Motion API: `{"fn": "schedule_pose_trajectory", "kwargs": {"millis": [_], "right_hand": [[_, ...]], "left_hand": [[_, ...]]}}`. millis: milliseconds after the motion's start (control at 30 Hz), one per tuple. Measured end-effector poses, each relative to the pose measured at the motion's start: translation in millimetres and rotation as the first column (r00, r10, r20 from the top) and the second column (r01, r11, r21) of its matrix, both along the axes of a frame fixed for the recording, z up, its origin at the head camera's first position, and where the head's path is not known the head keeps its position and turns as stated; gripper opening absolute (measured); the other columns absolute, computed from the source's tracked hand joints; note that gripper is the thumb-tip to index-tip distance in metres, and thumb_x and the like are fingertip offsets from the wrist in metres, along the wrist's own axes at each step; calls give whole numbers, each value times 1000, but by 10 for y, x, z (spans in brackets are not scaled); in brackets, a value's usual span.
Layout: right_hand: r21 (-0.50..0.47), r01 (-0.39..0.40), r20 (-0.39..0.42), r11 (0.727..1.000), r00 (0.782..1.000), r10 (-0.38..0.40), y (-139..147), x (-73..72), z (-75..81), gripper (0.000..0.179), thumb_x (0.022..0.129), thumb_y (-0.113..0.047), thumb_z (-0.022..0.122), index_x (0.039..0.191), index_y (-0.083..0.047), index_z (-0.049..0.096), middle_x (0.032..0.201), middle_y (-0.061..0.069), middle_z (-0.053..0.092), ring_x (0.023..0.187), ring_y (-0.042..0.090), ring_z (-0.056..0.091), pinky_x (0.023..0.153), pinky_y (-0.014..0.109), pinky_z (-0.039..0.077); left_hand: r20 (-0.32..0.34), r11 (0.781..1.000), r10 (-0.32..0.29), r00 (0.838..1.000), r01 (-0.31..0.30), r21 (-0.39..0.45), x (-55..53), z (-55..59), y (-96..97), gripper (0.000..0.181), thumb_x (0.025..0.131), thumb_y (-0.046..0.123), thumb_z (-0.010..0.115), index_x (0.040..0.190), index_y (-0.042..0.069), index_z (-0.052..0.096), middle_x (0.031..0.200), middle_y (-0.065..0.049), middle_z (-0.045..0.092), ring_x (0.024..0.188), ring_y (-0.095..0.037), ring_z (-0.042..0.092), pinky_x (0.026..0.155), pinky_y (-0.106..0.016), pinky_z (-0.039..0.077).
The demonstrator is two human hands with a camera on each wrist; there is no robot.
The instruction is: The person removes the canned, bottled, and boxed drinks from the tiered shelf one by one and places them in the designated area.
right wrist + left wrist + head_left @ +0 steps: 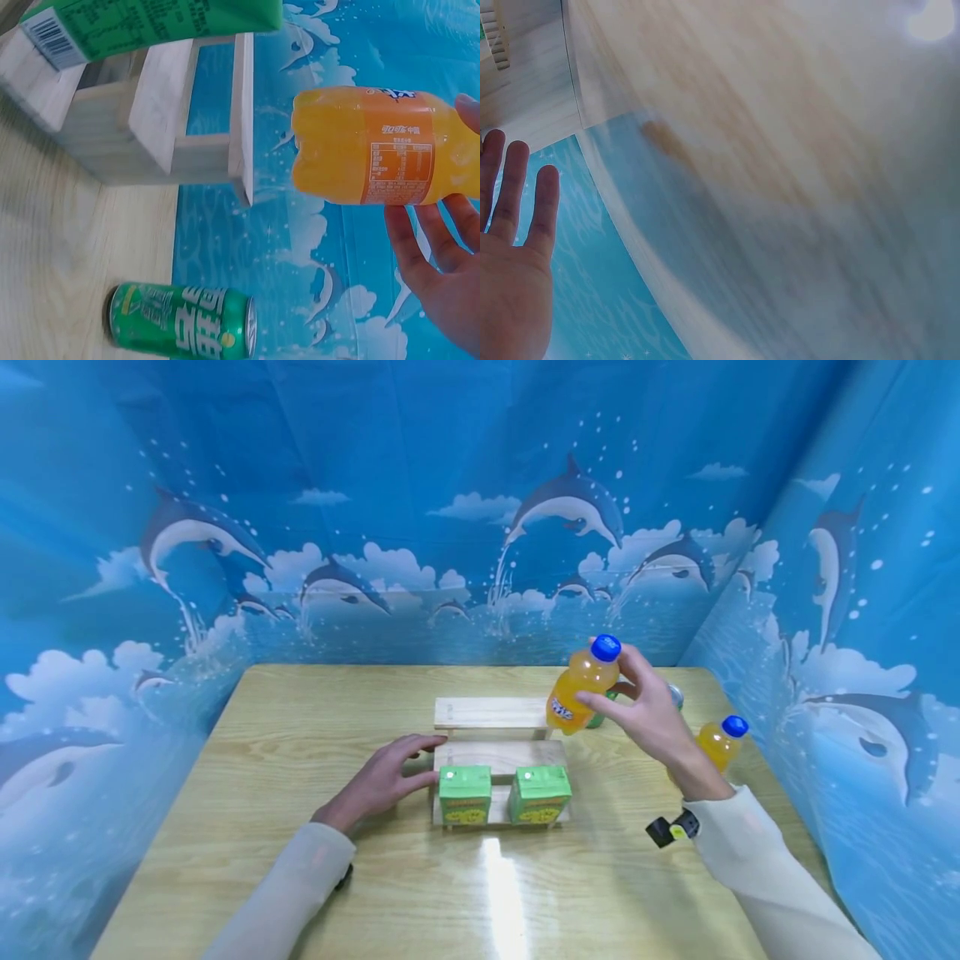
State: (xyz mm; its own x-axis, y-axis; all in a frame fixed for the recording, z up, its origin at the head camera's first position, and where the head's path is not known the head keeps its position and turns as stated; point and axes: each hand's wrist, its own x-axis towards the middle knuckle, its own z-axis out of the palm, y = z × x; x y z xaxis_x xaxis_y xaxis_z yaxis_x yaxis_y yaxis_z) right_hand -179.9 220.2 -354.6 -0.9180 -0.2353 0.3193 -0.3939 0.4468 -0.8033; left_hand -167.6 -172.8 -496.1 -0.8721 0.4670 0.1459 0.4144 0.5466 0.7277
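Note:
My right hand (654, 718) grips an orange soda bottle (576, 689) with a blue cap, raised beside the right end of the top step of a small wooden step rack (480, 713). The right wrist view shows the bottle's base pointing toward the rack, with a gap between. My left hand (384, 778) is at the rack's left side, thumb and fingers extended, fingertips right at its edge. Two green juice cartons, one left (465, 795) and one right (540, 795), stand on the lowest step. The middle step bears nothing.
A green drink can (184, 319) stands on the wooden table (300, 718) to the right of the rack, mostly hidden in the head view. A second orange bottle (717, 745) stands farther right, partly behind my forearm. Dolphin-print curtains (420, 568) surround the table.

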Motion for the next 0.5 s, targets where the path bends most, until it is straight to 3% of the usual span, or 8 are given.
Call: {"fn": "schedule_pose_trajectory", "kwargs": {"millis": [167,500], "right_hand": [[-9,37,-4,999,999,-37,102,35,-30,66,103,-14,77,162,-17,48,148,8,62,124,8,61,97,11,54],[13,102,-5,995,995,-102,314,63,-163,69,104,-13,75,165,-13,44,148,13,60,121,0,60,94,9,54]], "left_hand": [[-23,1000,-5,1000,5,3,-1,-10,-7,59,101,23,81,155,14,61,154,-10,65,136,-35,66,111,-56,59],[15,1000,6,1000,-6,-9,16,9,8,58,102,25,80,156,16,60,155,-9,64,137,-33,65,113,-55,58]]}}
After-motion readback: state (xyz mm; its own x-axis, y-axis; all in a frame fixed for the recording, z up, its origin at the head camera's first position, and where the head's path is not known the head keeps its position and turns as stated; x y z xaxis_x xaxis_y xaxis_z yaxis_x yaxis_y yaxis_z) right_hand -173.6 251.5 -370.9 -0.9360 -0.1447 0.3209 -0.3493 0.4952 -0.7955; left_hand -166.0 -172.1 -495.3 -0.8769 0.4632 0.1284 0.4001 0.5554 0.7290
